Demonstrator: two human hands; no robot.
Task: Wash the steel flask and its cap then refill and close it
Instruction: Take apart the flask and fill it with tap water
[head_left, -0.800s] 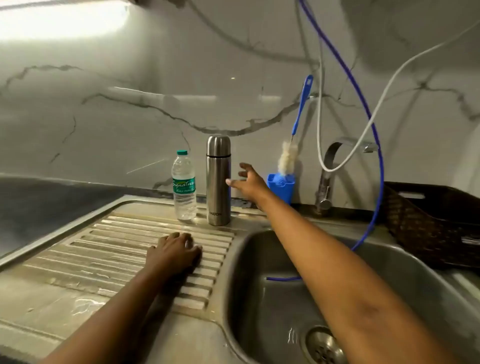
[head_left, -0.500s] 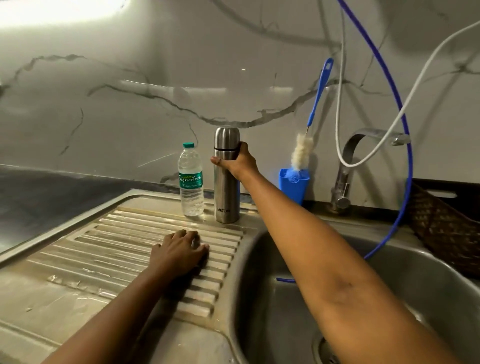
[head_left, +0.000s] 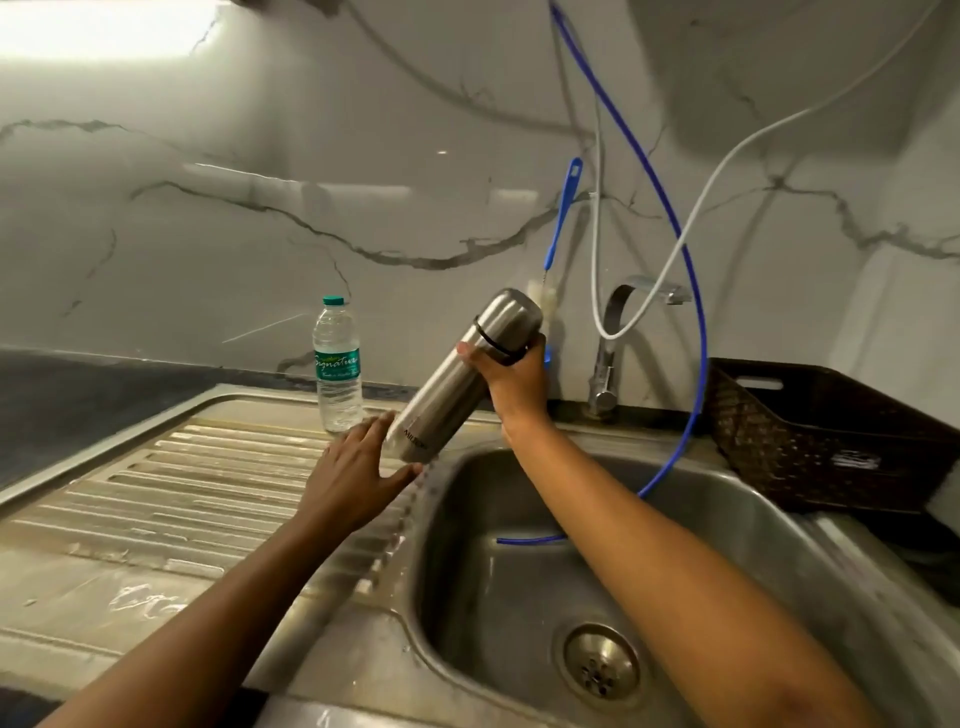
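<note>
Grip: right hand (head_left: 511, 382) was wrapped tight around the steel flask (head_left: 457, 382), near its top, holding it up off the counter.
Left hand (head_left: 358, 467): it was spread open, fingers wide, with the fingertips at the flask's bottom end; I could not tell if they touched.
Sink (head_left: 810, 566): big steel bowl, with the drain (head_left: 601, 662) at the bottom.
Draining board (head_left: 171, 483): ribbed steel, left of the bowl, with wet marks on it.
Basket (head_left: 831, 441): dark and woven, on the right by the wall.
Flask: it was tilted, cap (head_left: 511, 314) up and to the right, bottom down over the sink's left edge.
Water bottle (head_left: 336, 366): it stood upright at the back of the board, just left of the flask.
Tap (head_left: 610, 358): behind the bowl.
Brush (head_left: 561, 218): blue handle, behind the flask.
</note>
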